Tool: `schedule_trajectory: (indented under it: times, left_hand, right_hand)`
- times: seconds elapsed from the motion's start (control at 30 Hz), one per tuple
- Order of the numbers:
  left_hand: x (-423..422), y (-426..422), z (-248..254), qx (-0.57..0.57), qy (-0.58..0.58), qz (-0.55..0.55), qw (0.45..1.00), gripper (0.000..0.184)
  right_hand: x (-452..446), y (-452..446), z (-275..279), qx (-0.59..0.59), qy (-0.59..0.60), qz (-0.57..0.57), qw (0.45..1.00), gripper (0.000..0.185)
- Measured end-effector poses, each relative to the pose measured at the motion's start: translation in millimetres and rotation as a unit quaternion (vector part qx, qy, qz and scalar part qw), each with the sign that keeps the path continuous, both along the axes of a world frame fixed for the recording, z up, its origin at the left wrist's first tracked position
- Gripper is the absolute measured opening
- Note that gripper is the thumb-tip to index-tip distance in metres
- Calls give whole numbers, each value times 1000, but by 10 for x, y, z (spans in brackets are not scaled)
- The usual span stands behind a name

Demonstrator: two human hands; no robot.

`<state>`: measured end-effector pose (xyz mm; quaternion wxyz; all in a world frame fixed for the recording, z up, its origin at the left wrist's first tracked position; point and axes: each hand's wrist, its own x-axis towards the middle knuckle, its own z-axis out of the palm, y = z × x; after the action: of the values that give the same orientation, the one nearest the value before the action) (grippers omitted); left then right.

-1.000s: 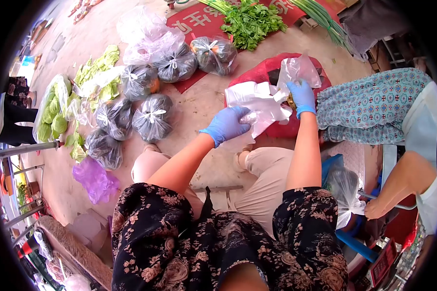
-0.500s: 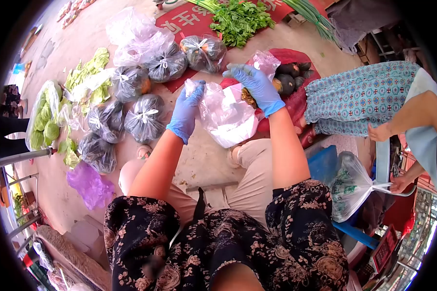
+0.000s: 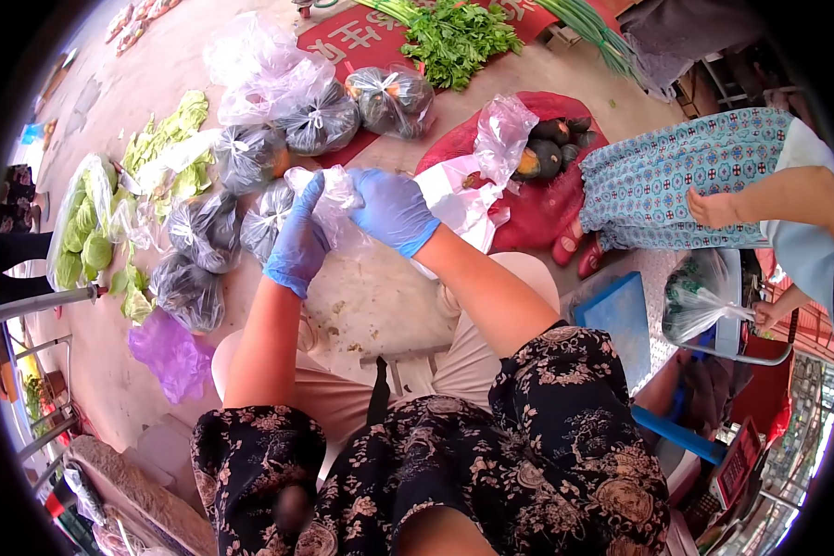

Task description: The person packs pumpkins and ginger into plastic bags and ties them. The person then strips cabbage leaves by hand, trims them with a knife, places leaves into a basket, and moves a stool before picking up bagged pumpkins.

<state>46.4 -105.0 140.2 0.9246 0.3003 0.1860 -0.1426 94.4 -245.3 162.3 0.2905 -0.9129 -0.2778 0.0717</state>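
Both of my hands wear blue gloves and grip a thin clear plastic bag (image 3: pixel 335 196) in front of me. My left hand (image 3: pixel 296 243) is closed on its left side, and my right hand (image 3: pixel 389 213) is closed on its right side. The bag looks crumpled. Behind my left hand sits a tied bag of dark pumpkins (image 3: pixel 261 221), partly hidden. Right of my right hand lies a white sheet (image 3: pixel 449 192) on a red mesh sack (image 3: pixel 537 218). Dark green pumpkins (image 3: pixel 548 157) lie at the sack, beside another clear bag (image 3: pixel 507 134).
More bagged pumpkins (image 3: pixel 389 100) stand on the floor, with a pale plastic heap (image 3: pixel 259 65) behind. Bagged cabbages (image 3: pixel 85 222) and a purple bag (image 3: pixel 173 354) are left. Leafy greens (image 3: pixel 459 42) lie at the back. At right, a person holds a clear bag (image 3: pixel 700 292) near a blue board (image 3: pixel 612 324).
Both hands have moved left, the right hand from beside the pumpkins onto the clear bag. The white sheet now lies on the sack. The person's bag at right has moved right and up.
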Motion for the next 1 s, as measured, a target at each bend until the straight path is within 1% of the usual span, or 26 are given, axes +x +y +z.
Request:
schedule_trajectory:
  times: [0.03, 0.13, 0.17, 0.2, 0.27, 0.33, 0.4, 0.47, 0.53, 0.57, 0.63, 0.73, 0.77, 0.8, 0.83, 0.87, 0.9, 0.97, 1.0]
  left_hand:
    - [-14, 48, -121, 6, -1, 27, 1000, 35]
    - [-47, 178, -203, 2, 11, 40, 999, 32]
    - [-47, 208, -146, -16, 16, 43, 999, 33]
    - [-35, 238, -171, -14, 14, 56, 998, 34]
    - [6, 289, -238, -10, 9, 81, 997, 35]
    - [15, 289, -190, -28, 6, 78, 997, 34]
    - [30, 230, -152, -47, 10, 72, 996, 32]
    - [6, 139, -115, -68, 18, 63, 996, 31]
    - [63, 69, -141, -80, 36, 62, 994, 30]
    - [88, 39, -186, -82, 52, 61, 993, 30]
    - [169, -75, -250, -94, 73, 56, 991, 28]
    - [400, -351, -444, -105, 102, 29, 989, 32]
    - [492, -462, -581, -104, 102, 17, 989, 30]
    - [574, -605, -608, -89, 120, 20, 989, 28]
    - [629, -722, -612, -96, 127, 8, 987, 27]
    - [679, -832, -643, -103, 135, -4, 985, 26]
    - [715, -917, -680, -108, 138, -15, 984, 26]
    - [768, -1046, -743, -117, 144, -32, 982, 27]
    - [773, -1076, -772, -104, 147, -35, 983, 27]
  right_hand:
    - [-33, 38, -27, -15, -1, 10, 1000, 33]
    - [51, 39, -86, 68, 31, 101, 992, 38]
    - [120, -2, -47, 134, 157, 69, 976, 37]
    - [212, -79, -1, 197, 279, 36, 939, 37]
    - [503, -307, -255, 270, 297, -51, 915, 33]
    - [732, -632, -421, 288, 313, -223, 877, 27]
    - [944, -1070, -904, 331, 294, -356, 823, 22]
    - [1058, -1464, -1288, 269, 322, -468, 778, 17]
    - [1093, -1848, -1933, 282, 342, -518, 732, 16]
    - [1084, -1892, -2148, 315, 349, -533, 704, 16]
    - [967, -1949, -2451, 379, 363, -568, 635, 16]
    - [956, -1929, -2783, 453, 381, -594, 545, 17]
    - [957, -1888, -2763, 438, 354, -618, 548, 18]
    - [898, -1771, -2425, 379, 312, -642, 589, 25]
    - [855, -1706, -2070, 279, 301, -635, 655, 29]
    - [859, -1724, -1932, 174, 287, -619, 710, 34]
    - [931, -1873, -2252, 24, 233, -608, 759, 41]
    - [1015, -1957, -2356, -17, 233, -595, 769, 44]
    - [1045, -1959, -2424, -37, 236, -586, 774, 46]
